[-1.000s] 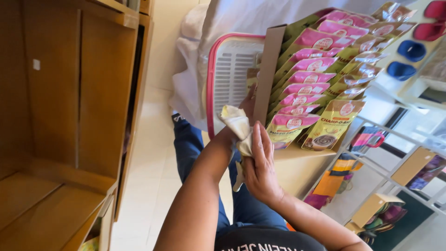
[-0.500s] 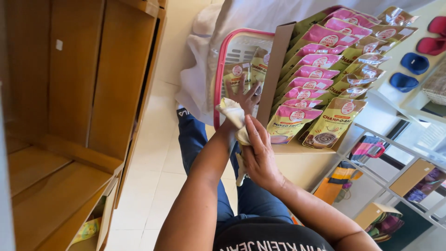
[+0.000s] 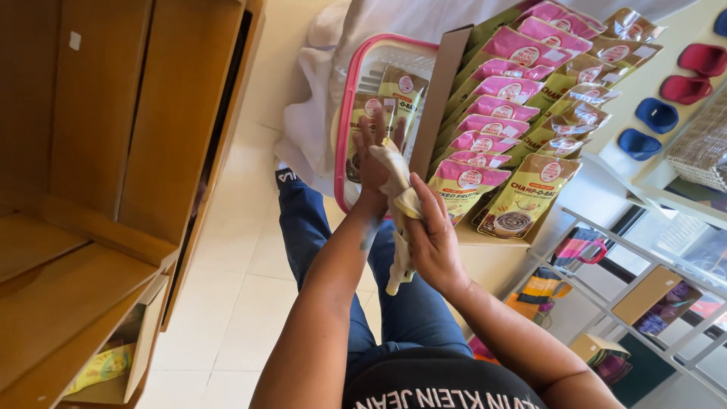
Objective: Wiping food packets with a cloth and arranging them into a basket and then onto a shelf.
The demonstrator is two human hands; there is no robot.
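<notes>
Left hand (image 3: 372, 155) flat, fingers spread, pressed against a crumpled cream cloth (image 3: 399, 198) – soft, limp, tail dangling. Right hand (image 3: 433, 238) clasps the cloth's middle. Beyond – glossy pouches (image 3: 485, 182) in a cardboard box (image 3: 433, 106); pink-rimmed basket (image 3: 342, 144) partly hidden.

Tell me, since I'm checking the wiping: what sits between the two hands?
In the head view a crumpled cream cloth lies between the left hand and right hand, touching both.
</notes>
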